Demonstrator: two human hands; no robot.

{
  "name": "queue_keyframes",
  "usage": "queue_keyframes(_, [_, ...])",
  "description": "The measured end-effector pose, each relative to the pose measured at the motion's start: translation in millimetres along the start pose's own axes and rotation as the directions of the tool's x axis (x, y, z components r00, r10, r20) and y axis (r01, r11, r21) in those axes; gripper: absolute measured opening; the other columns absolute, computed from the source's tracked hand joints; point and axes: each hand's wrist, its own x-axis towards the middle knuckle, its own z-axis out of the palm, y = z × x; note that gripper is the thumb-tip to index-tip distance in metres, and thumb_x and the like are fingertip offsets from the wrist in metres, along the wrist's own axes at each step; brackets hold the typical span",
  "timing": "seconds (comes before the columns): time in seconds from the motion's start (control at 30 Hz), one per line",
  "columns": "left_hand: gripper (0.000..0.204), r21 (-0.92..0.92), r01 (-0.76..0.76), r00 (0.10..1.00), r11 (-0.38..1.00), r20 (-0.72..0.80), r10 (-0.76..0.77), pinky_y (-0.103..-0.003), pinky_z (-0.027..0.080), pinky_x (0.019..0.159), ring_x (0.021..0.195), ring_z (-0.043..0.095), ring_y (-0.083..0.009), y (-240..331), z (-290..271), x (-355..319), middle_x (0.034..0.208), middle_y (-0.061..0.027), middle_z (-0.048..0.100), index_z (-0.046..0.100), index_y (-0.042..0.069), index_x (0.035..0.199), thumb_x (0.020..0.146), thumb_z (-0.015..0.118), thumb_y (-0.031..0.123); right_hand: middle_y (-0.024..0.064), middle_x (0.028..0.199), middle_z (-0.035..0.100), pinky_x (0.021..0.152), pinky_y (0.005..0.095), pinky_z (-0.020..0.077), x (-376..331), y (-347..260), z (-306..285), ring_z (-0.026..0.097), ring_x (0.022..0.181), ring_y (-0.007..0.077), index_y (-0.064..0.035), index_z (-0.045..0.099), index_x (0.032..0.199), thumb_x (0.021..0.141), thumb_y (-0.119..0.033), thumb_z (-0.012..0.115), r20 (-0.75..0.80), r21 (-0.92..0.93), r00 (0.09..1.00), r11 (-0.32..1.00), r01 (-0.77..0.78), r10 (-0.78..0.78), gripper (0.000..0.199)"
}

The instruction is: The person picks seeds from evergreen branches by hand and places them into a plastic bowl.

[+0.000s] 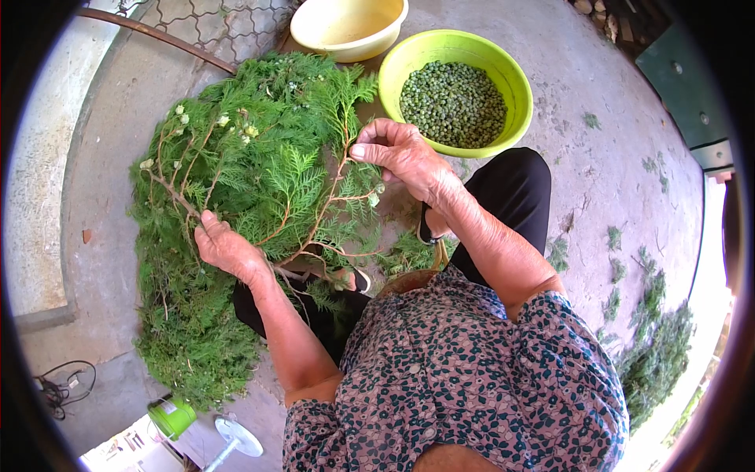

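My left hand [226, 245] is closed round a brown conifer branch [177, 197], whose twigs carry several pale green cones at the left. With thumb and forefinger together, my right hand [407, 161] pinches a thin leafy twig [340, 177] of green foliage; a single pale cone [373, 200] hangs just below that hand. Under both hands lies a big heap of cut green conifer sprays [189, 315]. Just beyond my right hand stands a lime-green basin [515, 86], part-filled with small round green cones [454, 102].
A pale yellow basin [385, 35] stands behind the heap. Loose sprigs [613, 303] and another pile of branches [661, 354] lie on the concrete at the right. A green bucket [171, 417], a white round-based stand [238, 436] and a black cable [59, 393] are at lower left.
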Motion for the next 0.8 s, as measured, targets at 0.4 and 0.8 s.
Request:
queue_keyframes(0.4, [0.031,-0.007,0.058,0.998,0.998,-0.007,-0.058,-0.026,0.024,0.050,0.054,0.027,-0.0096,6,3,-2,0.060,0.0029,0.030,0.038,0.005,0.063,0.087,0.051,0.019,-0.0035,0.073,0.054,0.049,0.0184,0.0379,1,8,0,0.045,0.058,0.0048,-0.0061,0.055,0.083,0.077,-0.004,0.062,-0.083,0.208,0.997,0.978,0.022,-0.005,0.010])
queue_keyframes(0.8, [0.022,0.092,0.174,0.983,0.980,-0.084,-0.166,-0.030,0.035,0.059,0.062,0.038,-0.0137,27,11,-6,0.068,-0.0029,0.040,0.049,0.001,0.077,0.088,0.048,0.021,-0.0007,0.065,0.053,0.041,0.0197,0.0354,15,29,-21,0.043,0.046,0.0068,-0.0039,0.055,0.079,0.078,-0.002,0.059,-0.591,0.317,0.806,0.913,0.256,-0.021,0.004])
